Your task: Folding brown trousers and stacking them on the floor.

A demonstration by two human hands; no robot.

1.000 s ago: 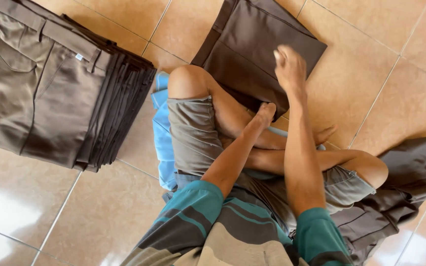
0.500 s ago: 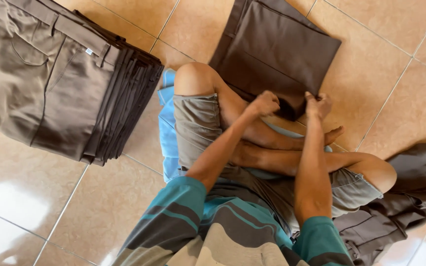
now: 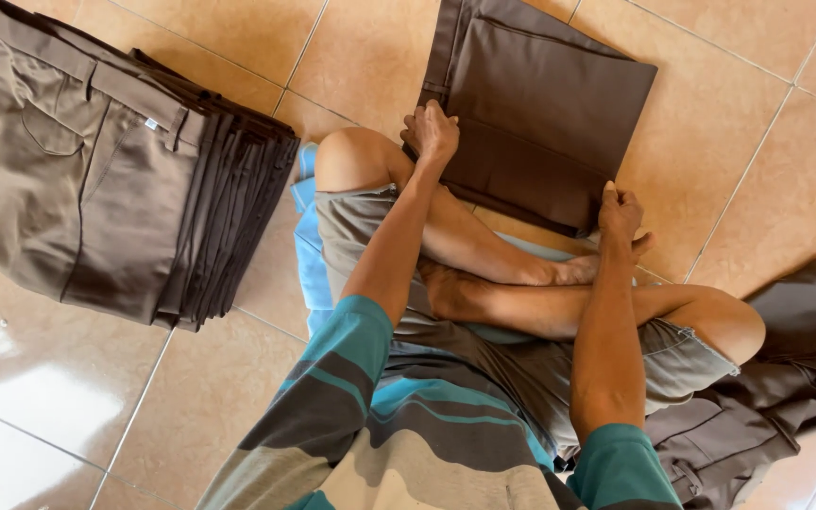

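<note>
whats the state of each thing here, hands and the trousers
left hand: closed on the near left corner of the folded trousers
right hand: closed on the near right corner of them
folded trousers: dark brown, folded flat on the tile floor
stack of trousers: folded, piled neatly
heap of trousers: unfolded, crumpled
blue cloth: spread under the person's legs

A stack of folded brown trousers (image 3: 125, 179) lies on tiled floor (image 3: 370, 57)

Head cam, steep downward, close.
</note>
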